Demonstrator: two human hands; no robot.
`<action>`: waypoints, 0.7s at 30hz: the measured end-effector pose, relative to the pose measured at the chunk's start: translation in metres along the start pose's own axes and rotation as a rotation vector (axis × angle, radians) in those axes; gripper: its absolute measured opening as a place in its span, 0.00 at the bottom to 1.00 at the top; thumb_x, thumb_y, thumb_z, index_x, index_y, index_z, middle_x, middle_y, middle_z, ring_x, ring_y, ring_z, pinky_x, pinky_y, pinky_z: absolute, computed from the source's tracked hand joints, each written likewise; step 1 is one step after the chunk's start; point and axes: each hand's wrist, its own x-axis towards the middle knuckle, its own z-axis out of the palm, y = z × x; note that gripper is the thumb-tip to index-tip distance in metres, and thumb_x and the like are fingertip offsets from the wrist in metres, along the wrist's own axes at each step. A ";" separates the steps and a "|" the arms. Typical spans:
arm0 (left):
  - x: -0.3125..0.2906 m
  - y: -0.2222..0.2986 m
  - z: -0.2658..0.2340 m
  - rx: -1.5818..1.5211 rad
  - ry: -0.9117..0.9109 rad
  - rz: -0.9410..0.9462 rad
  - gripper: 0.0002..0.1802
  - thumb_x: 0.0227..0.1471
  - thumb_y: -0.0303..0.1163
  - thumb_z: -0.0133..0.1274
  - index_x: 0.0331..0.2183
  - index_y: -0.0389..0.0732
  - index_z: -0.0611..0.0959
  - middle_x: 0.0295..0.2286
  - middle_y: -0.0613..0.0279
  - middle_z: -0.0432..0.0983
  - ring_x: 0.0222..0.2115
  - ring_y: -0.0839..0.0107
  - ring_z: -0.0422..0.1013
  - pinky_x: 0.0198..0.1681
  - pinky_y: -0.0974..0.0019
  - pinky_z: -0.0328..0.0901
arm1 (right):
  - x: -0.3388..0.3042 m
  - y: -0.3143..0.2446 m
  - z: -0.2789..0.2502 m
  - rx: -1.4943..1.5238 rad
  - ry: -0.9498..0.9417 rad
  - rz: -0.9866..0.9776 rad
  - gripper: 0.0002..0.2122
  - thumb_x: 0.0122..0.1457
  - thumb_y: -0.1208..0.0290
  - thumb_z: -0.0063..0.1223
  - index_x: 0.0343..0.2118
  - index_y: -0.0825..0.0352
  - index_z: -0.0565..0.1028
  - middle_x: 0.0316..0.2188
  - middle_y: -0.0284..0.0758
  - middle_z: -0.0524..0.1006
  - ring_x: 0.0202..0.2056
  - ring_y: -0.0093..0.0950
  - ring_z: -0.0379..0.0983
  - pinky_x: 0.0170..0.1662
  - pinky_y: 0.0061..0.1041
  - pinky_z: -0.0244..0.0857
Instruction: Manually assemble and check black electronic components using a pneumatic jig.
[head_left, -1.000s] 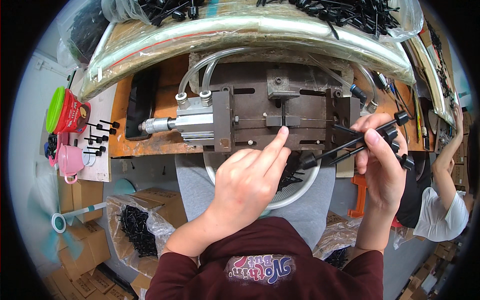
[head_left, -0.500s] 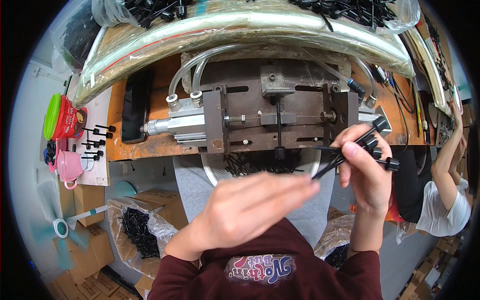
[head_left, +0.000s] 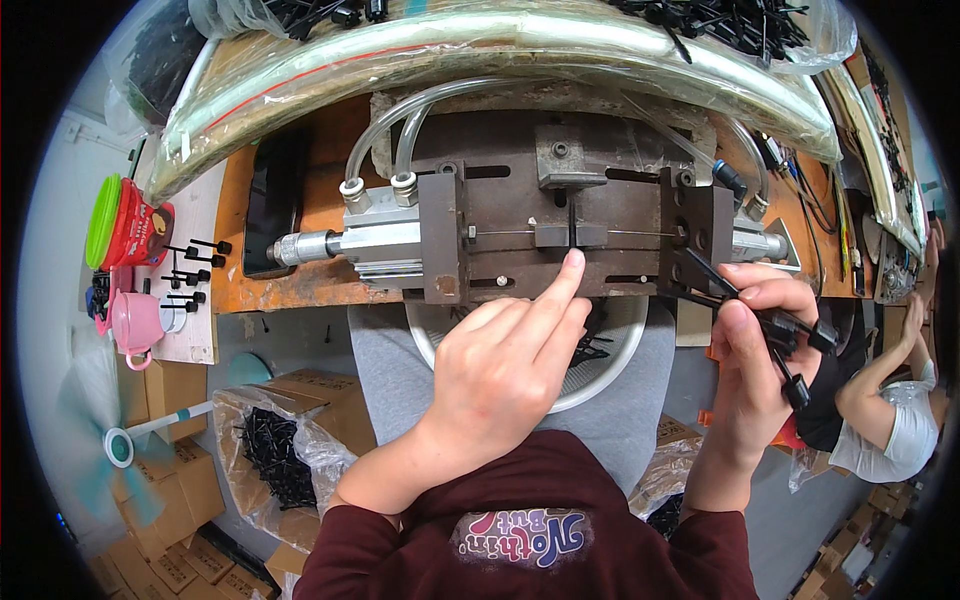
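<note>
My left hand (head_left: 505,355) is at the front of the metal fixture (head_left: 545,225), its index fingertip on a thin black plastic stem (head_left: 573,225). The stem stands across the small centre block (head_left: 550,236); its lower end and my thumb are hidden beneath the hand. Off to the right, my right hand (head_left: 760,350) is closed around several black stems with knobbed ends (head_left: 790,335). Their thin tips point up and left toward the fixture. Below my left hand, a white round basket (head_left: 630,350) with black stems inside rests at my lap.
Clear hoses (head_left: 405,110) arch behind the fixture. A plastic-wrapped padded edge (head_left: 500,45) crosses the back, with black stems piled beyond. A pink cup (head_left: 138,325) stands left, near a spinning fan (head_left: 118,448). A bag of stems (head_left: 275,460) lies lower left. Another person (head_left: 890,400) works at right.
My left hand has moved from beside the right hand's bundle up to the stem at the fixture. The right hand has shifted right and slightly down, still gripping the stems.
</note>
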 end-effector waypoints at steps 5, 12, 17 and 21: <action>0.010 -0.002 -0.004 0.034 -0.022 0.000 0.14 0.39 0.28 0.66 0.33 0.37 0.84 0.46 0.54 0.79 0.24 0.70 0.76 0.28 0.70 0.69 | -0.007 -0.006 -0.007 -0.375 -0.078 -0.178 0.06 0.52 0.78 0.61 0.34 0.69 0.78 0.40 0.43 0.80 0.39 0.30 0.75 0.46 0.27 0.67; 0.008 -0.001 -0.009 -0.280 -0.034 -0.089 0.22 0.38 0.30 0.70 0.40 0.37 0.84 0.43 0.55 0.81 0.25 0.73 0.77 0.28 0.72 0.70 | -0.015 0.004 -0.007 -0.671 -0.087 -0.491 0.10 0.54 0.72 0.64 0.36 0.69 0.78 0.40 0.45 0.80 0.33 0.32 0.77 0.38 0.25 0.70; 0.004 0.018 -0.022 -0.810 -0.041 -0.069 0.27 0.35 0.28 0.74 0.41 0.34 0.84 0.37 0.53 0.82 0.31 0.68 0.78 0.34 0.68 0.73 | -0.021 0.012 0.009 -0.773 -0.278 -0.737 0.13 0.48 0.82 0.60 0.38 0.78 0.80 0.40 0.50 0.78 0.29 0.33 0.79 0.28 0.24 0.73; 0.003 0.011 -0.022 -0.794 0.026 -0.037 0.22 0.34 0.24 0.73 0.37 0.35 0.84 0.33 0.55 0.82 0.31 0.64 0.79 0.35 0.67 0.73 | -0.020 0.016 0.019 -0.774 -0.269 -0.833 0.15 0.43 0.82 0.61 0.37 0.81 0.80 0.38 0.51 0.78 0.30 0.35 0.80 0.30 0.25 0.76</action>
